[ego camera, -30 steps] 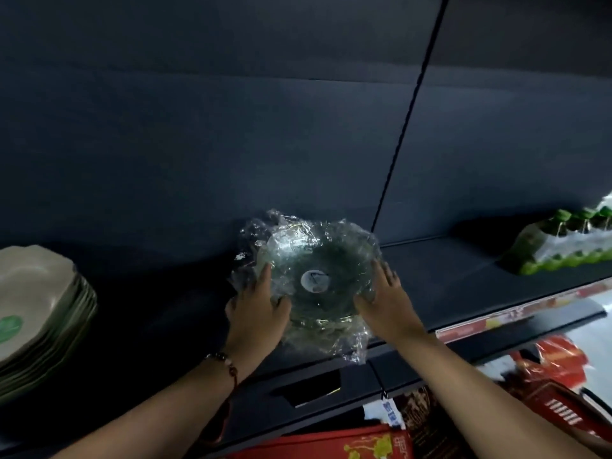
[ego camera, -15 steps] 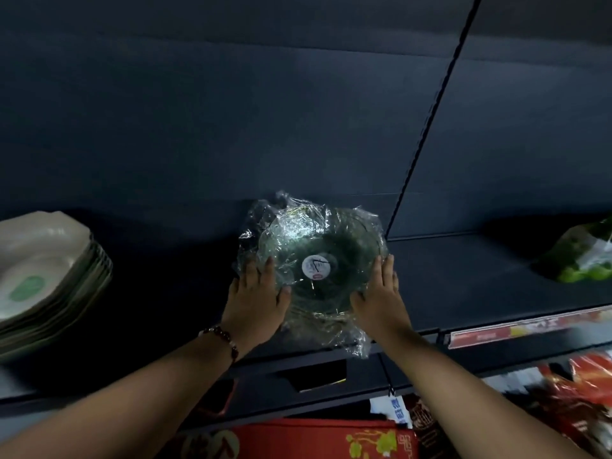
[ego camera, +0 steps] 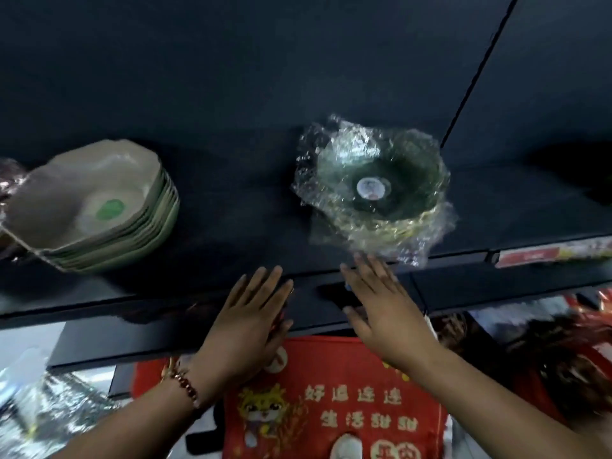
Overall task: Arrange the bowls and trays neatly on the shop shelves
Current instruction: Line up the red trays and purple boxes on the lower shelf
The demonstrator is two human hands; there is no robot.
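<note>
Overhead, head view: stack of glass bowls [ego camera: 381,193] in crinkled clear wrap sits on the dark shelf [ego camera: 231,233], near its front edge. Left hand [ego camera: 246,321] and right hand [ego camera: 384,309] hover just below it, fingers straight and spread, holding nothing. Pale stacked bowls [ego camera: 96,203] stand well apart on the left. Red printed bag [ego camera: 334,402] underneath.

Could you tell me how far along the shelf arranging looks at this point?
Done: the wrapped glass bowls sit on the shelf, right of the stacked beige bowls. In hand: nothing; the left hand and right hand are open, off the bowls. Left: no trays are in view.
</note>
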